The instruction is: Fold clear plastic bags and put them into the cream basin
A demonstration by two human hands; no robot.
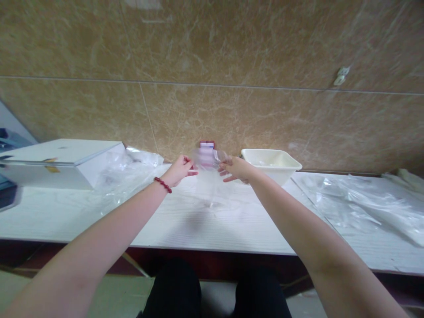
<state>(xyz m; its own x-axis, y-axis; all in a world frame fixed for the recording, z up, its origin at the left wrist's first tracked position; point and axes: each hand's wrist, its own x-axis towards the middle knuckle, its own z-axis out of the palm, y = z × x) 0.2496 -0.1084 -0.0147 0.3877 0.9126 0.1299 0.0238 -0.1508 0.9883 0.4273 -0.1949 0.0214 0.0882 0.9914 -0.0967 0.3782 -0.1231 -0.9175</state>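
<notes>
A clear plastic bag (212,181) hangs between my two hands above the white table. On its left edge, my left hand (183,168) pinches the film with thumb and forefinger; a dark red bead bracelet circles that wrist. At the other edge my right hand (234,168) grips the film the same way, its lower fingers somewhat apart. Behind the bag a small box with a red border (207,144) stands near the wall, its lower part seen through the film. I cannot tell whether anything lies inside the bag.
An off-white plastic tub (271,159) stands right of my right hand by the wall. Clear plastic bags lie in piles at left (122,176) and right (364,203). A large white box (62,161) sits far left. The table (212,238) ends just before my knees.
</notes>
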